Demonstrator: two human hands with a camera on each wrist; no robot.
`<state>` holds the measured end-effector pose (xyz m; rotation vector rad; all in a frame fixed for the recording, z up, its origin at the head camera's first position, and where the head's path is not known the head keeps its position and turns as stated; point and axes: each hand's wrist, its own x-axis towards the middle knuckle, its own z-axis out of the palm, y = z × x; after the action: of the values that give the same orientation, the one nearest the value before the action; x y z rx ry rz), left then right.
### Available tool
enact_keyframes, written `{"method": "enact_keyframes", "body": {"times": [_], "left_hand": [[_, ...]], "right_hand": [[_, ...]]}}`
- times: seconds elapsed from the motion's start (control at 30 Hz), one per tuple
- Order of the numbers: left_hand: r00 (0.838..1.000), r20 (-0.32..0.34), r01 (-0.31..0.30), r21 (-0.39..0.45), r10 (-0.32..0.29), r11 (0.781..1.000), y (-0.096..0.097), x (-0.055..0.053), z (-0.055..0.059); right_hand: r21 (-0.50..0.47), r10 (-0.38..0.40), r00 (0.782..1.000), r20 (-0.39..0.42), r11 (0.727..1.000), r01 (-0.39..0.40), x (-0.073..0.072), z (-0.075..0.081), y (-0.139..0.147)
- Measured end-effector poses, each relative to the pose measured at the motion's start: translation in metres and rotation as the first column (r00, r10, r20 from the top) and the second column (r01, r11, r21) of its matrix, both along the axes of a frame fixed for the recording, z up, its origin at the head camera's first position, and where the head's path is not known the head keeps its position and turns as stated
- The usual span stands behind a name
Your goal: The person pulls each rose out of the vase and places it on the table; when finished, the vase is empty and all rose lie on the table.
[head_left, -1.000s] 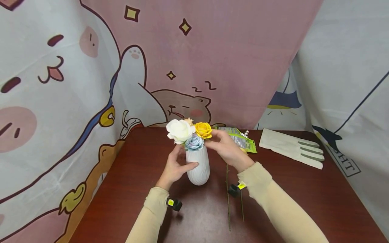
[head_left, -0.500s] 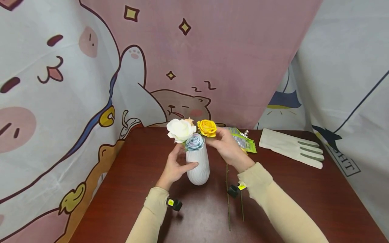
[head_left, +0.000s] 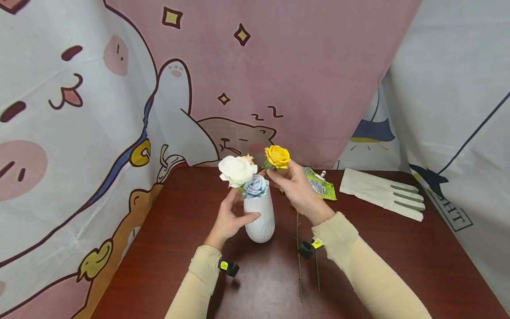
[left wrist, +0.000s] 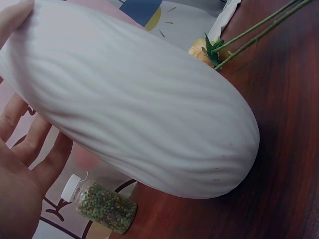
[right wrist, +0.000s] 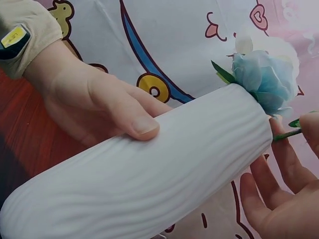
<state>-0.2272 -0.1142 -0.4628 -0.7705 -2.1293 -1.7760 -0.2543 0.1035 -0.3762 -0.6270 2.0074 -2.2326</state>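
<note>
Left hand (head_left: pixel 230 218) wraps the white vase (head_left: pixel 260 219), thumb across its front, probably to steady it on the desk (head_left: pixel 159 248), in from the far edge and nearer the left edge than the right. Right hand (head_left: pixel 300 192) pinches the yellow rose (head_left: pixel 277 156) just under its bloom, likely for control of the stem at the vase's mouth. Toward the far right corner lies a glove (head_left: pixel 380 195), seemingly clear of the work.

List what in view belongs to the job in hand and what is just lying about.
Belongs to the job:
vase, in the left hand
yellow flower, in the right hand
white flower, blue flower and peach flower, at the vase's mouth
probably the loose stems

Apparently just lying about:
glove
packet
bottle
</note>
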Motion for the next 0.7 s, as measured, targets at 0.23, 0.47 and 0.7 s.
{"method": "enact_keyframes", "body": {"times": [0.23, 0.47, 0.7], "left_hand": [[1.000, -0.005, 0.001, 0.007, -0.001, 1.000, 0.001, -0.001, 0.000], [1.000, -0.023, 0.001, 0.004, -0.001, 1.000, 0.001, 0.000, 0.001], [0.999, -0.024, -0.023, -0.010, 0.023, 1.000, 0.000, -0.010, -0.015]], "right_hand": [[-0.035, -0.017, 0.999, -0.040, 0.999, 0.015, -0.002, 0.004, 0.001], [-0.070, -0.013, 0.999, -0.042, 0.997, 0.010, 0.000, 0.004, 0.000], [-0.145, -0.015, 0.999, -0.029, 0.989, 0.011, 0.000, 0.006, 0.001]]}}
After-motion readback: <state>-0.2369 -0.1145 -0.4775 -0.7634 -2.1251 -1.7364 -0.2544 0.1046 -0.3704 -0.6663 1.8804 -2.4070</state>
